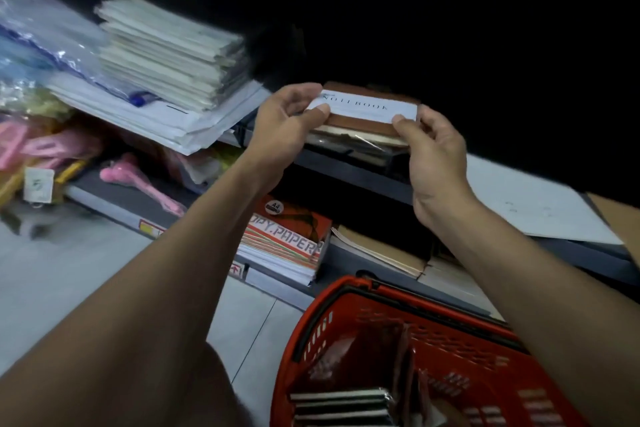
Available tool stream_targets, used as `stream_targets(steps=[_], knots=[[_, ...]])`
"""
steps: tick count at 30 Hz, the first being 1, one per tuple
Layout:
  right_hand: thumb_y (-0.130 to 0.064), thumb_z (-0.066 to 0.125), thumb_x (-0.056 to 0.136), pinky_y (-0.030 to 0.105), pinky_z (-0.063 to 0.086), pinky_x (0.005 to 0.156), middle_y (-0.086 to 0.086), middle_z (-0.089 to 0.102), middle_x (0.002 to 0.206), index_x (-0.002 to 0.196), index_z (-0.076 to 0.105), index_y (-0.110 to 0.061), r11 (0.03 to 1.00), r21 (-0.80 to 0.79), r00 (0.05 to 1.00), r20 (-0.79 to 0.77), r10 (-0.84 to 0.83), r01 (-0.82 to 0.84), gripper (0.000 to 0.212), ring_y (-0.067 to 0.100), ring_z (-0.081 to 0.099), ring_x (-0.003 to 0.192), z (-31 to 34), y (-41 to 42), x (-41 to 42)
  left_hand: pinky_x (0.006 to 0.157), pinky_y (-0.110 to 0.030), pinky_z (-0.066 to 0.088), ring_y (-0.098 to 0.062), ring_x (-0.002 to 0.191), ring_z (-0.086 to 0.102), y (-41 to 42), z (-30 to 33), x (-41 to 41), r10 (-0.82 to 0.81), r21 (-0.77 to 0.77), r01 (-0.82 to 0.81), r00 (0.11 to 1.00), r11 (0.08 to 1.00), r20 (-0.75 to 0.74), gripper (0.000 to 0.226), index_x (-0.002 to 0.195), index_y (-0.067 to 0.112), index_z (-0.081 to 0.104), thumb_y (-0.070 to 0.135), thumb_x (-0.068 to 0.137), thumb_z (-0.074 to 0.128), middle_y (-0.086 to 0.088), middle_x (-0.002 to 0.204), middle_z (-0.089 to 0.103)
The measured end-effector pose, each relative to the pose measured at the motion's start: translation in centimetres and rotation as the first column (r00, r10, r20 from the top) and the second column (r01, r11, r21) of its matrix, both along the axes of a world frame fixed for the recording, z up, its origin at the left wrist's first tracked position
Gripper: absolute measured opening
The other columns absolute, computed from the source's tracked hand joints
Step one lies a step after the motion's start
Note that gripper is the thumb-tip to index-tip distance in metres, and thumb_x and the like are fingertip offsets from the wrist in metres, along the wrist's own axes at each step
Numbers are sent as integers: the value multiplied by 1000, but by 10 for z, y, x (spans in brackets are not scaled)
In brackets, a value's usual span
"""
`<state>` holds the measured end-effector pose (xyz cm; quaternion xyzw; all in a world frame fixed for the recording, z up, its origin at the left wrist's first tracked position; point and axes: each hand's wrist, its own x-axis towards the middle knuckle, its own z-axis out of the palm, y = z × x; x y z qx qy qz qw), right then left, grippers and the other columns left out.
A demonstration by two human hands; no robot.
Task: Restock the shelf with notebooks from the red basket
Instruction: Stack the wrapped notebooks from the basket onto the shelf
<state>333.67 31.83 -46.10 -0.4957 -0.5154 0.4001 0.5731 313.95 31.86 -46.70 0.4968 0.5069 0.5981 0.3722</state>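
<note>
The left hand and the right hand each pinched one end of a brown notebook with a white paper band printed "NOTEBOOK", thumbs on top and fingers curled beneath. It sat at the top of a short pile of similar wrapped notebooks on the grey metal shelf, though whether it rested fully on the pile or hung just above it I couldn't tell. To the left stood a tall, leaning stack of pale exercise books. Below, on the tiled floor, the red plastic basket held more dark-edged notebooks. This looked like the placing step; next, I judged, both hands would need to square the notebook on the pile, let go, and reach down into the basket.
</note>
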Motion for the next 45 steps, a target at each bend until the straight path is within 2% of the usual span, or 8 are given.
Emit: stream_targets(steps=[4,11,18,21,27,33,39,45], knots=[[-34,74,91,16,54,86,-2,71,110,122,71,-17,1000,-27,995,99,-7,10,35,-4,69,96,-13,17,0,97,-29,56,-17,105,72,21,-10,-7,4,-7,-4,999,1000,-54,32,127,11,66,13,96,71,-6,116,74],[-54,58,78,41,56,91,6,67,113,104,66,-8,991,-58,924,372,-90,120,54,22,65,101,-28,32,-3,89,-23,52,-5,95,69,37,-25,-1,31,-59,-38,992,998,-119,24,119,15,70,14,95,66,0,106,75],[-39,59,84,39,53,96,5,65,123,129,61,-12,984,-99,923,371,-99,146,53,24,61,116,-19,36,-7,93,-29,51,-8,104,65,32,-21,9,156,-57,-184,933,981,-326,28,122,26,67,34,95,63,10,110,71],[-28,64,92,34,54,83,-1,71,105,104,62,-17,985,-70,920,373,-119,155,17,21,66,102,-21,40,-2,100,-34,52,-8,106,66,31,-23,8,145,-52,-171,935,984,-324,32,124,25,67,38,94,62,10,111,72],[-42,59,102,36,42,100,11,69,122,125,62,1,994,6,904,415,-101,108,49,29,55,124,-24,32,-3,109,-44,48,-10,119,64,35,-30,3,128,-49,-152,936,987,-327,54,141,29,57,53,92,53,11,127,70],[-64,39,95,49,44,106,3,71,110,96,69,-18,995,-72,926,375,-33,65,55,32,57,120,-18,29,-4,116,-46,40,-13,129,57,35,-21,3,11,-123,-36,979,992,-203,60,142,28,58,61,93,49,8,138,63],[-67,39,91,51,45,97,2,72,100,86,64,-14,993,-105,948,319,-16,52,59,33,60,114,-16,23,-5,102,-44,49,-23,97,72,35,-15,2,-35,-196,38,999,980,19,33,96,27,74,56,91,60,-3,97,76],[-59,40,95,49,45,98,-2,72,97,83,64,-18,995,-97,953,304,-3,34,48,29,62,110,-18,24,3,72,-9,44,22,63,59,39,-22,0,-36,-130,31,999,991,-34,24,88,28,60,36,106,47,35,61,63]])
